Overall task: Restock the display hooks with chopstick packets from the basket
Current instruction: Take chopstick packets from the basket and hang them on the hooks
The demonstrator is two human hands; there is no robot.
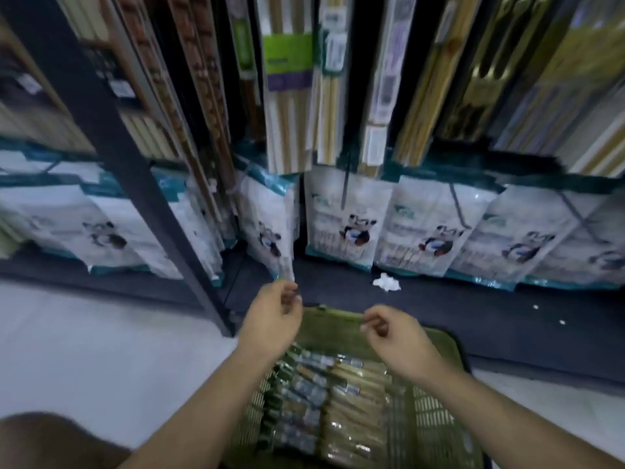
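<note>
Above the basket (338, 328) of chopstick packets (321, 394), the right hand (389, 336) shows a slack, empty grip and the left hand (274, 316) a blur-obscured one beside a hanging panda packet (270, 231); a hasty grab may spill the glossy packets.

The basket (436, 414), with chopstick packets (321, 401) in it, stands on the floor (101, 350) before the rack (111, 137), whose bottom shelf (439, 316) carries bags (345, 225) beneath hanging chopstick packs (287, 96).

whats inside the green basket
Chopstick packets lie in rows across the green basket, some dark-wrapped, some pale. Anything beneath that top layer is covered, and the left forearm hides part of the basket's left side.
</note>
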